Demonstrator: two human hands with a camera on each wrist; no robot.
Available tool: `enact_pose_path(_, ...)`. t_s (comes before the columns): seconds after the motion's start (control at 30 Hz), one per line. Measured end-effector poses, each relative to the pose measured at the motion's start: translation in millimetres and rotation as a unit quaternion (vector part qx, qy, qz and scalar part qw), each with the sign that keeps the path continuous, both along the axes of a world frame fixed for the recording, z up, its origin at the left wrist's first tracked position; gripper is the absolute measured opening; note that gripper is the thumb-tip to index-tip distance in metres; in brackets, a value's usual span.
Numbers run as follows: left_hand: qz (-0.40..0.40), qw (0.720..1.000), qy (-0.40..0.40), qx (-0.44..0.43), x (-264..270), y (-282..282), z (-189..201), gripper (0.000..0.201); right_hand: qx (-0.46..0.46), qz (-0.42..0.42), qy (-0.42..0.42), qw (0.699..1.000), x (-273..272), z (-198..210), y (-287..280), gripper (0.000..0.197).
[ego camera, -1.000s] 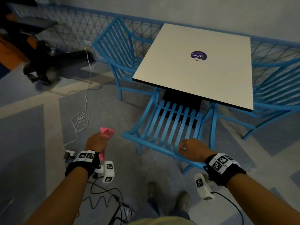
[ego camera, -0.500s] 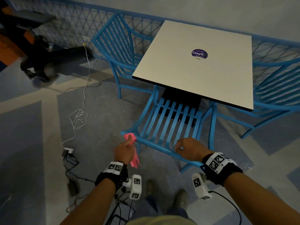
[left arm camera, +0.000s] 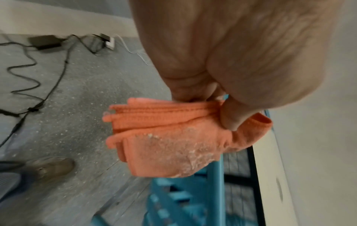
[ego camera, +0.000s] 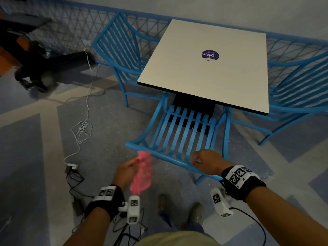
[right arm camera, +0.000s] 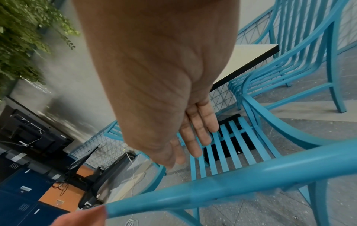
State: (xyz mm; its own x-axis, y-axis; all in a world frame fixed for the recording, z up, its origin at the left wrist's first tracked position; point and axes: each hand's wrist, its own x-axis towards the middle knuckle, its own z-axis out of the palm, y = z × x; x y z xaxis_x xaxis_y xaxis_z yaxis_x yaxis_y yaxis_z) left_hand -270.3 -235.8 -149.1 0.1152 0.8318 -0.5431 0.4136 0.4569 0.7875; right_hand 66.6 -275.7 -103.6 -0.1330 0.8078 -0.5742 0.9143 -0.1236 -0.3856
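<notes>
Swinging the pink cloth, pinched in the left grip, from nine o'clock to the chair rail, with the right grip now spread above it, likely ready for wiping.

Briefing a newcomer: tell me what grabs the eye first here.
A pink cloth, gripped in the left hand, hangs by the blue chair's top rail, and the right hand hovers over that rail. Behind stands a white table bearing a purple ClayGo sticker.

Left hand pinches a folded, dust-flecked orange cloth just above the blue chair.
</notes>
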Motion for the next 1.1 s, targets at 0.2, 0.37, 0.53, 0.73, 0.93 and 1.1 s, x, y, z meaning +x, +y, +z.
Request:
enact_pose_path(0.2,0.16,0.986,0.027,0.035,-27.6,28.8,0.0,0.027,0.008,-0.009,-0.028,1.0,31.3,2.6,-19.5,0.032)
enact_pose_path(0.37,0.013,1.0,0.023,-0.016,51.7,8.5,-20.2,0.018,0.015,-0.013,-0.036,0.999,49.0,7.4,-32.9,0.032)
enact_pose_path(0.53,-0.124,0.989,0.072,0.026,150.6,-42.6,-40.3,0.05,0.033,-0.042,-0.038,0.998,78.9,6.9,-55.9,0.04)
enact_pose_path(0.73,-0.114,0.992,-0.024,-0.057,215.9,-79.7,-27.2,0.043,0.036,-0.073,-0.047,0.996,101.2,3.4,-80.5,0.041)
enact_pose_path(0.93,-0.191,0.979,-0.059,-0.05,258.7,-119.0,-48.1,0.051,0.028,-0.152,-0.034,0.987,140.0,-5.0,-123.9,0.04)
enact_pose_path(1.1,-0.385,0.921,-0.036,-0.041,313.2,-148.7,-42.6,0.03,0.032,-0.198,-0.045,0.979,171.6,-3.3,-157.6,0.039)
